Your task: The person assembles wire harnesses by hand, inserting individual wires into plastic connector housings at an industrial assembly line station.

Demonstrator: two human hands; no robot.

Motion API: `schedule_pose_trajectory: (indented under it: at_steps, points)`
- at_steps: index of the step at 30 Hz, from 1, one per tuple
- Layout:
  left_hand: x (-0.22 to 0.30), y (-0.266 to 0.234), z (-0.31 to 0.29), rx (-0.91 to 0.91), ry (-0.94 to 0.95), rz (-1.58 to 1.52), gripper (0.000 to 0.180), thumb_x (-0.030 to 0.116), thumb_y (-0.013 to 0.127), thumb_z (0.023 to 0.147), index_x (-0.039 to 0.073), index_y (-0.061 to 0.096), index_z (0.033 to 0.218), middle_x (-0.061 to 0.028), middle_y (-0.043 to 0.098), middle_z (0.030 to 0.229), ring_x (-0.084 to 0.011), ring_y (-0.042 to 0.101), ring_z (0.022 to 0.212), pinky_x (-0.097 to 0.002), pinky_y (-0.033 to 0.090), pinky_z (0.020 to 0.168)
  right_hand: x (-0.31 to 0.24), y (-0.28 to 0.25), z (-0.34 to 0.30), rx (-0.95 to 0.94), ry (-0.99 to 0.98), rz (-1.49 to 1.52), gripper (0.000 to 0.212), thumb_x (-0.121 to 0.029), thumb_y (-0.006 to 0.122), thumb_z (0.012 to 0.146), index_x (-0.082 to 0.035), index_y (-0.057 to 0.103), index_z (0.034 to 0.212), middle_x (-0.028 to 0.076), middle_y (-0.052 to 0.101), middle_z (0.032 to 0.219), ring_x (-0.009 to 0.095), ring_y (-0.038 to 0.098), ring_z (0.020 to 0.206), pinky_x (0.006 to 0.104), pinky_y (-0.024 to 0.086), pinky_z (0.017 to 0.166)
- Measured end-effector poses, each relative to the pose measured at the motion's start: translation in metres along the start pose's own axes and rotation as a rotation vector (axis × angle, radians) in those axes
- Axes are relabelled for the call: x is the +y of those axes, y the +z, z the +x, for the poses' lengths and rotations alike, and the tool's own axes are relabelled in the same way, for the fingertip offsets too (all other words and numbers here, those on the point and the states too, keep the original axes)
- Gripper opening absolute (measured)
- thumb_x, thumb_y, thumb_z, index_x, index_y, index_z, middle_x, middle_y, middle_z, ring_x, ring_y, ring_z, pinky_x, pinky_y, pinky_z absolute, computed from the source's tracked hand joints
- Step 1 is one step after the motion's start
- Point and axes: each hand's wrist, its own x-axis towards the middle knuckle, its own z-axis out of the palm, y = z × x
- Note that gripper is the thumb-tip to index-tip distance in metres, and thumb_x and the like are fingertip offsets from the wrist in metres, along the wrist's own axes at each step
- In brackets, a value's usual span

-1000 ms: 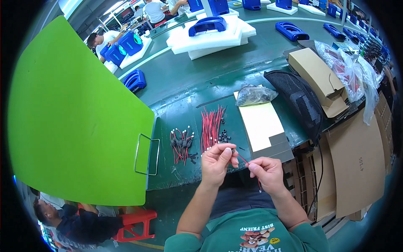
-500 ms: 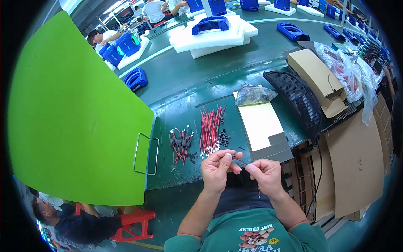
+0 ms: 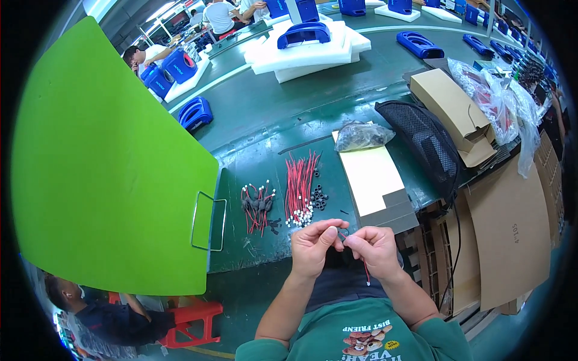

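Observation:
Above my lap, just off the table's near edge, both hands meet over one thin red wire lead [image 3: 366,269]. My right hand [image 3: 374,249] pinches the lead, and its end with a small white connector hangs below. My left hand [image 3: 311,248] is closed on the other end, where a small dark piece shows between the fingertips; its kind is hard to make out. Beyond my hands lies a bundle of red wire leads [image 3: 301,186] with white connectors. Small black rings [image 3: 318,197] sit beside it. To the left is a pile of leads with dark wrapped lumps [image 3: 257,206].
A large green panel [image 3: 114,168] with a wire handle stands at left. Right of the leads are a pale sheet [image 3: 373,177], a plastic bag [image 3: 363,137], a black mesh case [image 3: 421,147] and cardboard boxes [image 3: 451,114]. White foam [image 3: 307,57] and blue housings stand farther back; people sit around.
My right hand has moved slightly left, closer to my left fingertips. Less of the wire shows between the hands, and its connector end hangs a little further left.

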Motion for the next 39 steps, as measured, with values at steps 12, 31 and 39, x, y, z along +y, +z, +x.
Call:
schedule_pose_trajectory:
  at_steps: [12, 31, 39]
  points:
    - [-0.002, -0.003, 0.000, 0.040, -0.155, -0.364, 0.019, 0.011, 0.055, 0.086, -0.004, 0.059, 0.096, -0.0159, 0.063, 0.084, -0.0103, 0.055, 0.054, -0.0204, 0.047, 0.050, -0.001, 0.002, -0.006, -0.119, -0.002, 0.021, 0.011, -0.007, 0.060, 0.080, 0.002, 0.063, 0.075, 0.000, 0.057, 0.060, 0.003, 0.049, 0.053, 0.0172, 0.037, 0.047]
    - [0.000, -0.008, -0.006, -0.142, -0.276, -0.412, 0.013, 0.013, 0.061, 0.082, 0.000, 0.059, 0.085, -0.0079, 0.059, 0.076, -0.0115, 0.055, 0.050, -0.0207, 0.046, 0.043, -0.015, 0.005, 0.004, -0.076, -0.400, -0.254, 0.021, 0.005, 0.064, 0.070, -0.001, 0.065, 0.089, 0.005, 0.058, 0.078, 0.005, 0.049, 0.059, 0.0170, 0.038, 0.052]
    - [0.000, -0.009, -0.006, -0.177, -0.298, -0.434, 0.012, 0.010, 0.060, 0.082, -0.001, 0.058, 0.085, -0.0093, 0.060, 0.076, -0.0128, 0.057, 0.051, -0.0230, 0.050, 0.045, -0.021, 0.003, 0.008, -0.095, -0.586, -0.421, 0.017, 0.003, 0.068, 0.067, -0.003, 0.065, 0.082, 0.006, 0.057, 0.072, 0.012, 0.056, 0.063, 0.0202, 0.043, 0.052]
